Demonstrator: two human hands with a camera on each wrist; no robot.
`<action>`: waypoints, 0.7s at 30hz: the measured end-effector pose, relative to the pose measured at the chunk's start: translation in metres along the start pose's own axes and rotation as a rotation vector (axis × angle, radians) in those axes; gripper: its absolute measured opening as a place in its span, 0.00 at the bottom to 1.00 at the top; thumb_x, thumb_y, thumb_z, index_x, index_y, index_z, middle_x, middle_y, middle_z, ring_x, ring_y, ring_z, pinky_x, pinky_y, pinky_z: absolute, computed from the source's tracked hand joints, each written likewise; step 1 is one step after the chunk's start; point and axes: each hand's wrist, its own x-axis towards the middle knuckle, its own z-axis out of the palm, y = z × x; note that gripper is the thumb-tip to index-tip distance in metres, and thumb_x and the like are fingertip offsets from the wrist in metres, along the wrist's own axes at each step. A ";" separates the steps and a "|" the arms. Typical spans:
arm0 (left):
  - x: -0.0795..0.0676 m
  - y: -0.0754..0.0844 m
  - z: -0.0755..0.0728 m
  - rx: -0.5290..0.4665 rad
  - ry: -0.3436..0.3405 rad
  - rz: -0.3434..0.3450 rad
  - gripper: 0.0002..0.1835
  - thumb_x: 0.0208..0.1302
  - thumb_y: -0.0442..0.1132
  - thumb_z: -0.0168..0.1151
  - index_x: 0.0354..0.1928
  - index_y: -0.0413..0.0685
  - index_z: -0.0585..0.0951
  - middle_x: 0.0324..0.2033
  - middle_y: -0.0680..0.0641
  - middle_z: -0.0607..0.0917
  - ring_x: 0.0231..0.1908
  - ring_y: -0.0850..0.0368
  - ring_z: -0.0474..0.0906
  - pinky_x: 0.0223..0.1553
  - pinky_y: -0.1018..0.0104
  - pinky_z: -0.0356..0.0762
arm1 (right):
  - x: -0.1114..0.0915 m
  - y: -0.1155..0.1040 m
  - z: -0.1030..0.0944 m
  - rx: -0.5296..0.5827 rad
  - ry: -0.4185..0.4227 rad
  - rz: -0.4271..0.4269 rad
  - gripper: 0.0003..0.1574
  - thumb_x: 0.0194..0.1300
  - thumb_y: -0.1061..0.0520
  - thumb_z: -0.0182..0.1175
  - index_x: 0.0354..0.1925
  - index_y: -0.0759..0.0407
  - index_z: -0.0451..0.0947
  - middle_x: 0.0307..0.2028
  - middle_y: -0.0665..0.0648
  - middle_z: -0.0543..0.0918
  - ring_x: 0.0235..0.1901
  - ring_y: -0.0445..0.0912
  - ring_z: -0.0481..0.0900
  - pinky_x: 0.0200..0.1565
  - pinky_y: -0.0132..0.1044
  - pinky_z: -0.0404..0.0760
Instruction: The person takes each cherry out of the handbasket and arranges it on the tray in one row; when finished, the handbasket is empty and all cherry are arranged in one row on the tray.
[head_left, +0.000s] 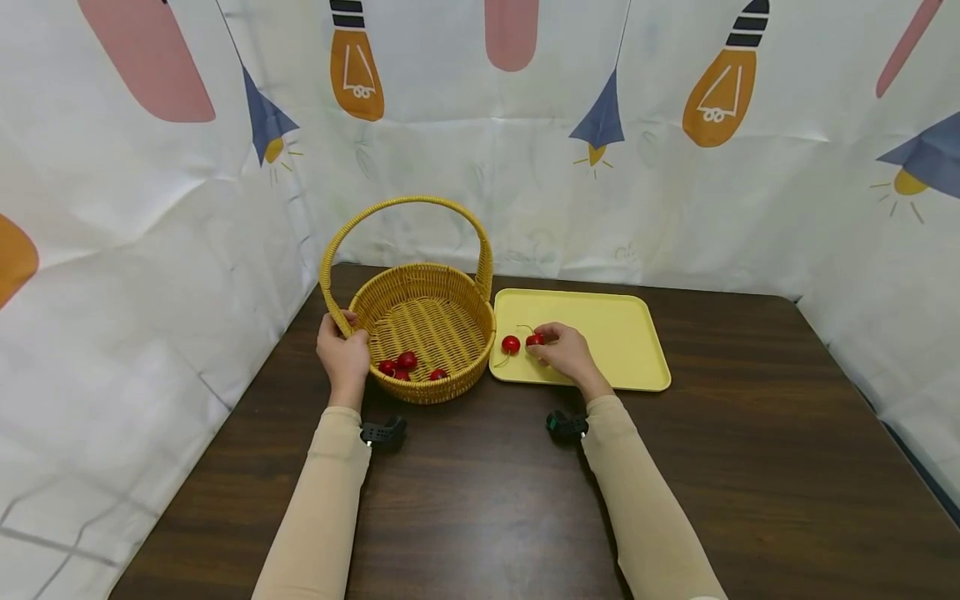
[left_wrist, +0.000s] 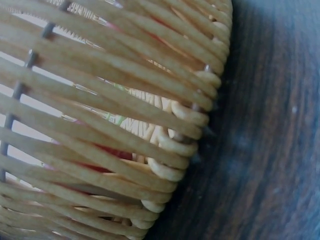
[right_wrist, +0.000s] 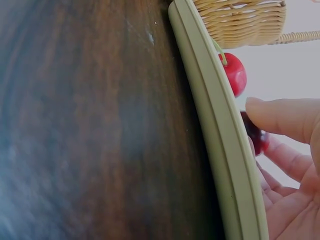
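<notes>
On the left stands a yellow wicker basket [head_left: 468,377] with a tall hoop handle [head_left: 408,200]. My left hand [head_left: 345,360] grips it where the handle meets the rim; the left wrist view shows only the woven wall [left_wrist: 95,112], with red glimpsed through its gaps. Several red cherries [head_left: 407,360] lie inside at the near side. To the right, my right hand [head_left: 567,353] pinches a cherry [head_left: 534,340] between thumb and fingers, over the yellow tray [head_left: 622,342]. A second cherry [head_left: 511,344] with a green stem lies on the tray, left of that hand.
Tray and basket sit side by side, almost touching, on a dark wood table [head_left: 480,500]. A white printed cloth [head_left: 525,183] hangs behind the table and along its sides. Each wrist wears a black strap [head_left: 384,433].
</notes>
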 end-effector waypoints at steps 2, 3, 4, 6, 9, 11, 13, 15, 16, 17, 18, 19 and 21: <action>0.000 -0.001 0.000 -0.002 0.001 0.001 0.16 0.54 0.21 0.50 0.44 0.42 0.75 0.40 0.46 0.75 0.41 0.53 0.69 0.40 0.62 0.65 | 0.000 0.000 0.000 0.003 -0.009 -0.005 0.25 0.59 0.57 0.67 0.54 0.62 0.76 0.48 0.63 0.81 0.31 0.47 0.82 0.33 0.34 0.78; 0.000 -0.001 0.000 -0.002 0.001 0.000 0.16 0.54 0.21 0.50 0.44 0.42 0.74 0.40 0.46 0.75 0.41 0.53 0.68 0.41 0.62 0.65 | -0.001 0.001 -0.001 0.004 -0.013 -0.008 0.25 0.59 0.57 0.68 0.54 0.62 0.76 0.48 0.63 0.81 0.32 0.48 0.81 0.33 0.34 0.78; 0.001 -0.001 0.001 -0.001 0.001 0.000 0.16 0.54 0.21 0.50 0.44 0.42 0.74 0.40 0.46 0.75 0.42 0.53 0.69 0.41 0.62 0.65 | -0.001 0.001 -0.001 0.004 -0.016 -0.009 0.25 0.59 0.58 0.68 0.54 0.62 0.76 0.49 0.62 0.81 0.33 0.48 0.81 0.34 0.34 0.78; 0.000 0.000 0.001 0.001 0.001 -0.003 0.16 0.54 0.22 0.50 0.44 0.42 0.75 0.40 0.47 0.75 0.42 0.53 0.69 0.41 0.62 0.65 | -0.001 0.001 -0.001 0.013 -0.023 -0.012 0.25 0.58 0.59 0.68 0.54 0.62 0.76 0.49 0.62 0.80 0.36 0.48 0.80 0.35 0.35 0.79; 0.000 0.001 0.002 0.004 0.001 -0.003 0.16 0.54 0.22 0.50 0.44 0.42 0.75 0.40 0.46 0.75 0.42 0.53 0.69 0.41 0.63 0.65 | -0.001 0.002 -0.001 0.022 -0.033 -0.020 0.24 0.57 0.60 0.68 0.53 0.62 0.77 0.49 0.62 0.80 0.37 0.49 0.80 0.35 0.35 0.80; 0.000 0.001 0.002 0.006 0.001 -0.004 0.16 0.54 0.22 0.51 0.44 0.42 0.75 0.40 0.46 0.75 0.42 0.53 0.69 0.41 0.63 0.65 | -0.001 0.002 -0.001 0.023 -0.040 -0.025 0.24 0.57 0.60 0.69 0.53 0.62 0.77 0.48 0.62 0.80 0.37 0.49 0.81 0.36 0.35 0.80; 0.001 0.000 0.001 0.006 0.002 -0.004 0.16 0.54 0.22 0.50 0.44 0.42 0.75 0.41 0.45 0.75 0.42 0.53 0.69 0.41 0.63 0.65 | 0.000 0.002 -0.001 0.017 -0.045 -0.028 0.24 0.57 0.59 0.69 0.52 0.62 0.77 0.48 0.62 0.80 0.37 0.48 0.81 0.36 0.35 0.81; 0.001 0.000 0.001 0.006 0.002 -0.006 0.16 0.54 0.22 0.50 0.44 0.42 0.75 0.41 0.45 0.75 0.42 0.53 0.69 0.41 0.63 0.65 | -0.001 0.002 -0.001 0.013 -0.050 -0.026 0.24 0.58 0.58 0.69 0.53 0.62 0.77 0.48 0.62 0.80 0.37 0.48 0.81 0.36 0.36 0.81; 0.001 0.000 0.001 0.005 0.002 -0.008 0.16 0.54 0.22 0.50 0.44 0.42 0.74 0.41 0.45 0.75 0.42 0.53 0.69 0.41 0.63 0.65 | 0.000 0.002 -0.001 0.013 -0.051 -0.024 0.24 0.58 0.58 0.69 0.53 0.62 0.77 0.48 0.62 0.80 0.36 0.48 0.81 0.36 0.36 0.81; 0.001 0.000 0.001 0.004 0.002 -0.010 0.16 0.54 0.22 0.50 0.44 0.42 0.74 0.41 0.45 0.75 0.42 0.53 0.69 0.41 0.63 0.65 | 0.000 0.002 -0.001 0.012 -0.051 -0.023 0.25 0.58 0.58 0.69 0.53 0.62 0.77 0.48 0.62 0.80 0.36 0.48 0.81 0.36 0.36 0.81; 0.001 0.000 0.001 0.004 0.000 -0.012 0.16 0.54 0.22 0.51 0.44 0.43 0.74 0.41 0.45 0.75 0.42 0.53 0.69 0.41 0.63 0.65 | 0.000 0.002 -0.001 0.013 -0.051 -0.020 0.25 0.58 0.58 0.69 0.53 0.62 0.77 0.48 0.62 0.80 0.37 0.48 0.81 0.36 0.36 0.81; 0.001 0.000 0.001 0.003 0.000 -0.015 0.16 0.54 0.22 0.51 0.44 0.43 0.75 0.41 0.46 0.75 0.42 0.53 0.69 0.41 0.63 0.65 | 0.000 0.002 -0.001 0.012 -0.051 -0.018 0.25 0.58 0.58 0.69 0.53 0.62 0.77 0.49 0.61 0.80 0.37 0.48 0.81 0.36 0.36 0.80; 0.001 0.000 0.000 0.000 0.001 -0.016 0.16 0.54 0.22 0.51 0.44 0.43 0.74 0.41 0.46 0.75 0.43 0.54 0.69 0.42 0.63 0.66 | 0.000 0.002 0.000 0.011 -0.052 -0.013 0.25 0.58 0.58 0.69 0.54 0.61 0.76 0.49 0.61 0.80 0.37 0.48 0.81 0.36 0.35 0.80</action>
